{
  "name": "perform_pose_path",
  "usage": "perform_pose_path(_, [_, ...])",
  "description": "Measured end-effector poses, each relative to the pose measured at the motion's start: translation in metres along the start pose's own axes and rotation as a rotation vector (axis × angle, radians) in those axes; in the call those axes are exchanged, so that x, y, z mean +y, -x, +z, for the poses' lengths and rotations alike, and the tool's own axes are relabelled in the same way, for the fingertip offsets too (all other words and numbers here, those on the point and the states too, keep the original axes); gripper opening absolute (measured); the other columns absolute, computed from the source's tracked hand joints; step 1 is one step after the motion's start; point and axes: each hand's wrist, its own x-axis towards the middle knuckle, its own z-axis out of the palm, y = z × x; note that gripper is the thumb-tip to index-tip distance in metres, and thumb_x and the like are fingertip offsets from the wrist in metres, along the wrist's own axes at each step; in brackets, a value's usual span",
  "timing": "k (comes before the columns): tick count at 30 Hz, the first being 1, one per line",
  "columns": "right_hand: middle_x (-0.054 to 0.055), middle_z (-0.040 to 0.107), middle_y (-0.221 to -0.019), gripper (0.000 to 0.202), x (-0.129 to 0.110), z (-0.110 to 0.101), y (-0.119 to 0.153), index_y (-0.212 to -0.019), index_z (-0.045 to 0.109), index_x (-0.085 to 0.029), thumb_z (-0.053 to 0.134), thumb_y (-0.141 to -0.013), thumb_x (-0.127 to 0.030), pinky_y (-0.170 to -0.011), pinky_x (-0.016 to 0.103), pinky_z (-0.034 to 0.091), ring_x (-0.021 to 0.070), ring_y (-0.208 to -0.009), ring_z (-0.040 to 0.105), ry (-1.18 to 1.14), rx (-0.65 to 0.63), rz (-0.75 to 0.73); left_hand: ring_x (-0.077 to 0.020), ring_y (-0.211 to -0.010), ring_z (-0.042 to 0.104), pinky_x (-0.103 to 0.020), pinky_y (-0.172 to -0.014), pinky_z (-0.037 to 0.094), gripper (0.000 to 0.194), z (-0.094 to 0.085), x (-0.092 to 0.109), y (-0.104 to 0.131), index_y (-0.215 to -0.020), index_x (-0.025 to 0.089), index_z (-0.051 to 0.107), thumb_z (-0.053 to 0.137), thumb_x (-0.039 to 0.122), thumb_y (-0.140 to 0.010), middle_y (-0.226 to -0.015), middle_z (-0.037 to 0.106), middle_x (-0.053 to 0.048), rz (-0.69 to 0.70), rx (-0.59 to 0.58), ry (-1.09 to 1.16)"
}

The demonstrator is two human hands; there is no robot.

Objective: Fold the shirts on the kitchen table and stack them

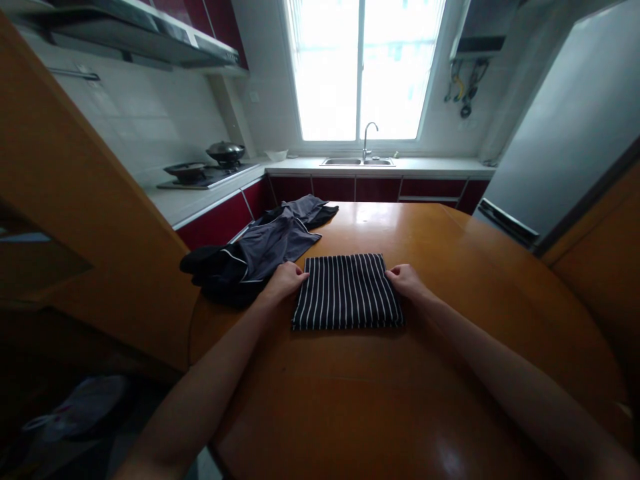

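Observation:
A black cloth with white stripes (348, 293) lies folded into a flat, nearly rectangular shape on the glossy orange-brown wooden table (360, 393). At its upper left edge, my left hand (289, 279) pinches the fabric between thumb and fingers. My right hand (406, 280) is closed on the opposite edge, near the upper right corner. Behind and left of my left hand, a loose heap of dark grey and black clothes (275, 243) with white piping spreads along the table's left edge.
Beyond the table are a counter with a sink (345, 162) under a bright window, and a stove (215, 175) with pans at the left. A wooden panel (100, 220) rises at the left, a fridge (560, 127) at the right. A plastic bag (87, 407) lies low at the left.

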Motion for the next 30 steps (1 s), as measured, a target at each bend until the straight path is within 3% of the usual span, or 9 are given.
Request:
perform_pose_path(3, [0.003, 0.059, -0.047, 0.035, -0.003, -0.003, 0.000, -0.056, 0.061, -0.016, 0.064, -0.088, -0.030, -0.041, 0.022, 0.037, 0.0124, -0.042, 0.052, -0.043, -0.095, 0.087, -0.0204, -0.066, 0.067, -0.025, -0.060, 0.043, 0.020, 0.001, -0.001, -0.001, -0.064, 0.017, 0.075, 0.069, 0.029, -0.079, -0.069, 0.074, -0.008, -0.049, 0.004, 0.060])
perform_pose_path(9, [-0.001, 0.052, -0.040, 0.024, -0.005, -0.013, 0.000, -0.057, 0.063, -0.015, 0.069, -0.079, -0.022, -0.037, 0.021, 0.032, 0.0092, -0.037, 0.042, -0.105, -0.208, 0.184, -0.0172, -0.057, 0.064, -0.022, -0.052, 0.042, 0.013, 0.003, -0.004, -0.004, -0.063, 0.016, 0.074, 0.070, 0.025, -0.072, -0.059, 0.069, -0.003, -0.126, -0.035, 0.225])
perform_pose_path(15, [-0.002, 0.052, -0.042, 0.018, 0.000, -0.018, -0.003, -0.056, 0.064, -0.016, 0.070, -0.074, -0.018, -0.037, 0.020, 0.031, 0.0088, -0.037, 0.043, -0.123, -0.208, 0.194, -0.0154, -0.054, 0.063, -0.021, -0.049, 0.045, 0.017, 0.005, 0.008, 0.006, -0.068, 0.014, 0.073, 0.073, 0.030, -0.069, -0.059, 0.068, -0.002, -0.145, -0.086, 0.437])
perform_pose_path(19, [-0.003, 0.049, -0.039, 0.021, 0.010, -0.034, -0.005, -0.053, 0.061, -0.016, 0.068, -0.073, -0.016, -0.036, 0.020, 0.027, 0.0075, -0.036, 0.039, -0.112, -0.177, 0.186, -0.0164, -0.058, 0.067, -0.023, -0.053, 0.052, 0.021, 0.014, 0.023, 0.015, -0.072, 0.013, 0.073, 0.080, 0.033, -0.068, -0.065, 0.071, -0.004, -0.154, -0.115, 0.567])
perform_pose_path(24, [-0.003, 0.048, -0.039, 0.025, 0.033, -0.078, -0.005, -0.048, 0.058, -0.016, 0.068, -0.071, -0.015, -0.037, 0.021, 0.025, 0.0069, -0.036, 0.036, -0.101, -0.152, 0.187, -0.0137, -0.061, 0.068, -0.021, -0.059, 0.057, 0.023, 0.041, 0.056, 0.013, -0.073, 0.012, 0.073, 0.086, 0.029, -0.067, -0.069, 0.072, -0.005, -0.182, -0.167, 0.775])
perform_pose_path(30, [-0.003, 0.049, -0.043, 0.022, 0.087, -0.148, -0.011, -0.051, 0.058, -0.016, 0.070, -0.070, -0.019, -0.040, 0.020, 0.029, 0.0075, -0.042, 0.040, -0.083, -0.103, 0.222, -0.0110, -0.058, 0.067, -0.019, -0.061, 0.058, 0.020, 0.084, 0.132, -0.013, -0.071, 0.009, 0.072, 0.088, 0.020, -0.067, -0.067, 0.071, -0.005, -0.174, -0.273, 0.852])
